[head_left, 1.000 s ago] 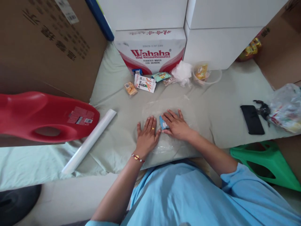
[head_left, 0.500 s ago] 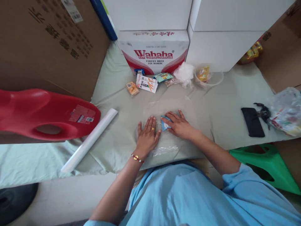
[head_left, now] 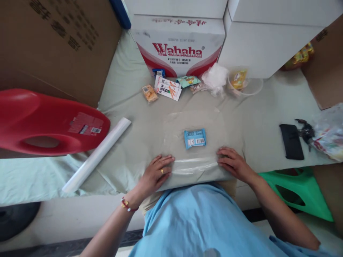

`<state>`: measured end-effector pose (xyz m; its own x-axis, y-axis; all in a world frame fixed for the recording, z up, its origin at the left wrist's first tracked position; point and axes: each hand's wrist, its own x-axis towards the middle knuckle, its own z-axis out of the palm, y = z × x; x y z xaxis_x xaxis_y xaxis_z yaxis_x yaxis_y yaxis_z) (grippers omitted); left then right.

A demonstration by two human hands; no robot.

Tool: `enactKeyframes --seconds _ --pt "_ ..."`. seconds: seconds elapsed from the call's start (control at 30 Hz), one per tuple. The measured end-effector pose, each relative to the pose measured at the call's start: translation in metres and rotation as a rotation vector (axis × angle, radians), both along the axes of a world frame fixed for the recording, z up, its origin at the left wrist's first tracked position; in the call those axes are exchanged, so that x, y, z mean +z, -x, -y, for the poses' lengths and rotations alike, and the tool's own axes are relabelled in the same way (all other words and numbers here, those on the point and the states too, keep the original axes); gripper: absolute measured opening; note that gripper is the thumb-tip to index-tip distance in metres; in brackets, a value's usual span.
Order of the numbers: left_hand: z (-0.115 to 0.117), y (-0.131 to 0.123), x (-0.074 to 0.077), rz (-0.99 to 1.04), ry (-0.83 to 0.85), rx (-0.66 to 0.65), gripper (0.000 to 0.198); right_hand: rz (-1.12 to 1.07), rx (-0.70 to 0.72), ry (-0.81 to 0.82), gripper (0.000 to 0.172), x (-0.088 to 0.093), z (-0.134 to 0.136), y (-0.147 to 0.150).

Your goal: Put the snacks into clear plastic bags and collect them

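Note:
A small blue snack packet [head_left: 195, 138] lies on a sheet of clear plastic film [head_left: 174, 123] spread over the cloth-covered table. My left hand [head_left: 158, 171] rests at the film's near left corner, fingers stretched out and lying on it. At the near right corner, my right hand [head_left: 234, 162] touches the film with its fingers extended. Shiny creases run across the film between the two hands. Neither hand touches the packet, which sits farther from me than both.
A white film roll [head_left: 98, 155] and a red jug [head_left: 53, 123] lie left. Snack packs [head_left: 168, 87] and a plastic bowl [head_left: 252, 89] stand before the Wahaha carton [head_left: 182, 50]. To the right are a black phone [head_left: 292, 141], keys [head_left: 305, 131] and a green stool [head_left: 297, 192].
Both hands have drawn back toward me and moved apart to the film's near corners. My right hand has come off the blue packet, which now shows fully.

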<state>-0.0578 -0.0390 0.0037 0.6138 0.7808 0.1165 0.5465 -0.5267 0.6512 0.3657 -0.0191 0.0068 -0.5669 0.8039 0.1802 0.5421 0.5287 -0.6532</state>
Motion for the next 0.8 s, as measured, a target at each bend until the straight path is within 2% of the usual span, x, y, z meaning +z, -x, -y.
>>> enactKeyframes --seconds 0.07,0.2,0.27,0.33,0.4,0.47,0.53,0.6,0.63,0.67,0.7,0.73,0.77,0.8 --pt "-0.011 0.003 0.004 0.073 0.092 0.062 0.019 -0.027 0.0 0.037 0.016 0.005 -0.009 0.003" --pt "-0.05 0.002 0.026 0.077 0.336 0.257 0.028 -0.02 0.011 0.221 0.023 0.033 -0.053 0.006" --pt "-0.076 -0.001 0.034 0.047 0.357 0.336 0.035 -0.011 -0.046 0.255 0.027 0.041 -0.08 0.009" --pt "-0.102 -0.005 0.035 0.019 0.358 0.396 0.033 0.024 -0.107 0.273 0.031 0.042 -0.106 0.013" --pt "-0.123 -0.007 0.034 -0.028 0.308 0.509 0.026 0.135 -0.14 0.283 0.029 0.04 -0.129 0.018" --pt "-0.132 -0.006 0.034 -0.072 0.186 0.71 0.026 0.314 -0.166 0.24 0.024 0.041 -0.147 0.022" --pt "-0.127 -0.004 0.041 -0.092 -0.012 0.943 0.027 0.465 -0.211 0.138 0.024 0.047 -0.161 0.027" --pt "-0.11 -0.009 0.053 -0.074 -0.264 1.09 0.023 0.522 -0.246 0.04 0.027 0.056 -0.174 0.034" --pt "-0.098 -0.016 0.059 -0.055 -0.404 1.095 0.022 0.516 -0.241 0.008 0.029 0.059 -0.18 0.04" --pt "-0.087 -0.025 0.065 -0.009 -0.51 1.046 0.022 0.499 -0.213 -0.013 0.03 0.061 -0.187 0.047" --pt "-0.075 -0.038 0.068 0.041 -0.567 0.919 0.024 0.477 -0.17 -0.029 0.031 0.06 -0.193 0.057" --pt "-0.066 -0.053 0.07 0.073 -0.58 0.739 0.027 0.457 -0.12 -0.041 0.033 0.058 -0.199 0.068" --pt "-0.059 -0.069 0.068 0.079 -0.555 0.537 0.032 0.441 -0.071 -0.05 0.037 0.053 -0.205 0.08" --pt "-0.055 -0.085 0.064 0.073 -0.517 0.389 0.037 0.433 -0.029 -0.055 0.043 0.048 -0.21 0.092"
